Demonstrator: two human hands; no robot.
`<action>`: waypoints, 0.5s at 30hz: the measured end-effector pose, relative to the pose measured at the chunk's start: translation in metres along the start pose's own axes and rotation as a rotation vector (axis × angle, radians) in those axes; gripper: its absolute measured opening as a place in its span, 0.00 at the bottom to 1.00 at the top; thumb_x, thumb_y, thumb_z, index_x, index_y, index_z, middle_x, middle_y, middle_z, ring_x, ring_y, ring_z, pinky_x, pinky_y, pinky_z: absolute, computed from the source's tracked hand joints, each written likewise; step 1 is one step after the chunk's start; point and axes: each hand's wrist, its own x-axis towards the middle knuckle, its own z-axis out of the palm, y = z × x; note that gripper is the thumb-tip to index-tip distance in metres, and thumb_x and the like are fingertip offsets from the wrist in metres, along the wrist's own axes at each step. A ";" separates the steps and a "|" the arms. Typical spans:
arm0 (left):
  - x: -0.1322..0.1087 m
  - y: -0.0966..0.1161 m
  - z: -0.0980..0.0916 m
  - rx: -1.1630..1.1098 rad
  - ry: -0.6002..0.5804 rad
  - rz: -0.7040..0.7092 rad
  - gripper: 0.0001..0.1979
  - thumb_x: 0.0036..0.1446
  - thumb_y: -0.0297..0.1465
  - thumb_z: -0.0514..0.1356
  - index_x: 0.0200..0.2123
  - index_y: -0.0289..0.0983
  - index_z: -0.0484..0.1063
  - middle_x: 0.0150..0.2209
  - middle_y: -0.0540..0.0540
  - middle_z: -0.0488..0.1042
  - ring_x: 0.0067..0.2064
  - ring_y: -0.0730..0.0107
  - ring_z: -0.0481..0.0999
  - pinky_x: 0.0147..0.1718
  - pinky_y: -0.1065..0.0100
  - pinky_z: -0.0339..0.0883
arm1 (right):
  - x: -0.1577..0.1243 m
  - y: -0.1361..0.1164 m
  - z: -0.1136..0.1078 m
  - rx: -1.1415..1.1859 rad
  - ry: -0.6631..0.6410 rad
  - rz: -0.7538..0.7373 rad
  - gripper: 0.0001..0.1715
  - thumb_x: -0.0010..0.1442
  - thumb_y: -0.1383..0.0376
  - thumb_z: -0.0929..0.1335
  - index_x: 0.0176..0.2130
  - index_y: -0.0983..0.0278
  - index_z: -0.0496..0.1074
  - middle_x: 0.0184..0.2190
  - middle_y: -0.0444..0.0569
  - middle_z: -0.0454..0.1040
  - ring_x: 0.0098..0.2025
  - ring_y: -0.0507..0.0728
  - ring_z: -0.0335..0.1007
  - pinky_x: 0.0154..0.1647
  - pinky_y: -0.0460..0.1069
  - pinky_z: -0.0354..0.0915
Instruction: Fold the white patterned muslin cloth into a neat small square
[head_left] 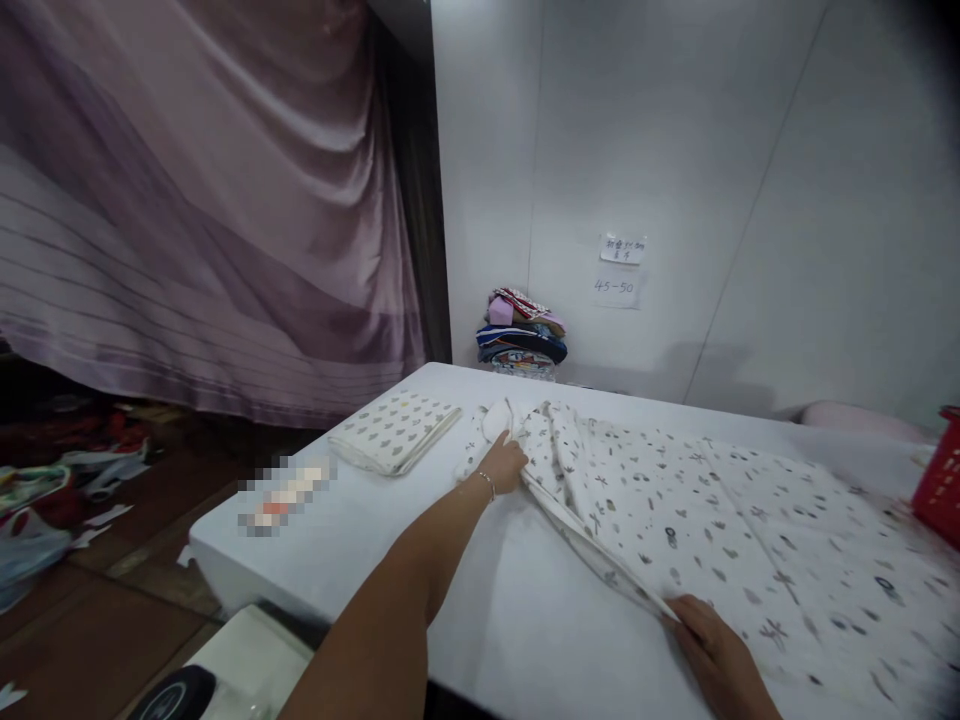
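From afar, I see printed cloth (660, 510) running lengthwise to the right across the white tabletop (375, 560). Fingers of the left hand (507, 464) clamp it near its left end; the right hand (709, 640) pinches its near edge.

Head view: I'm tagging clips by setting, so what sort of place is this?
Probably a textile workroom: a white table bears a spread-out printed cloth and a folded cloth, and a fabric pile stands by the wall.
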 end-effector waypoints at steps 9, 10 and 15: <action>-0.088 0.039 -0.015 -0.149 0.148 0.012 0.11 0.52 0.19 0.51 0.28 0.39 0.69 0.31 0.47 0.71 0.41 0.65 0.67 0.60 0.55 0.42 | -0.025 0.043 -0.022 -0.032 -0.118 0.055 0.21 0.54 0.47 0.62 0.41 0.48 0.77 0.46 0.52 0.74 0.51 0.68 0.68 0.54 0.63 0.64; -0.103 0.047 -0.005 -0.158 0.107 0.039 0.11 0.52 0.19 0.51 0.28 0.39 0.69 0.31 0.47 0.71 0.40 0.66 0.67 0.59 0.56 0.44 | -0.031 0.051 -0.022 -0.062 -0.131 0.056 0.21 0.54 0.47 0.62 0.41 0.48 0.77 0.47 0.52 0.74 0.52 0.68 0.67 0.54 0.64 0.64; -0.146 0.070 0.029 -0.286 0.069 -0.121 0.11 0.52 0.19 0.51 0.32 0.37 0.69 0.35 0.45 0.72 0.41 0.66 0.67 0.46 0.62 0.58 | -0.042 0.061 -0.017 -0.156 -0.178 0.021 0.20 0.53 0.48 0.64 0.40 0.49 0.78 0.47 0.51 0.75 0.51 0.69 0.68 0.52 0.63 0.66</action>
